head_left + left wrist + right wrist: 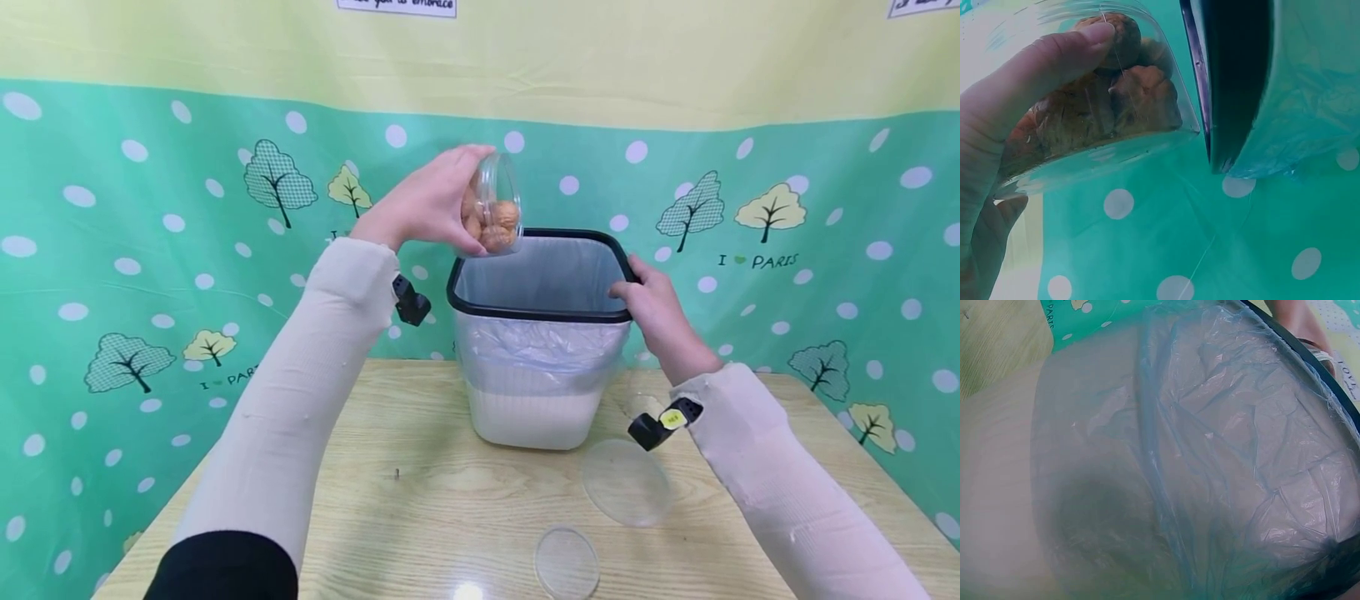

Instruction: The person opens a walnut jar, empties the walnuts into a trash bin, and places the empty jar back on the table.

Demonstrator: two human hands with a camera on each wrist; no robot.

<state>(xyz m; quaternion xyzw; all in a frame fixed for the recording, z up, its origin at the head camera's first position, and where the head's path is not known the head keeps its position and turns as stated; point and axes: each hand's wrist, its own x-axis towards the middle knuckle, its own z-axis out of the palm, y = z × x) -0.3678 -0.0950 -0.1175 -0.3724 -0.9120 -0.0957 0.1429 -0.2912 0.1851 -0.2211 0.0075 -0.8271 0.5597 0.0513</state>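
My left hand (431, 204) grips a clear plastic jar (489, 177), tipped on its side above the left back part of the trash bin's opening. Several walnuts (501, 227) lie inside it; the left wrist view shows these walnuts (1144, 100) resting along the jar's lower wall, with the thumb across its side. The white trash bin (532, 421) has a black rim (540, 315) and a thin bluish bag (543, 346) folded over its edge. At the rim's right side, my right hand (660, 312) pinches it. The right wrist view is mostly filled by the crinkled bag (1229, 437).
Two round translucent lids lie on the wooden table (405, 533): a larger lid (626, 483) before the bin and a smaller lid (567, 562) nearer me. A clear container (641, 406) stands partly hidden by my right wrist. A patterned cloth (570, 150) hangs behind.
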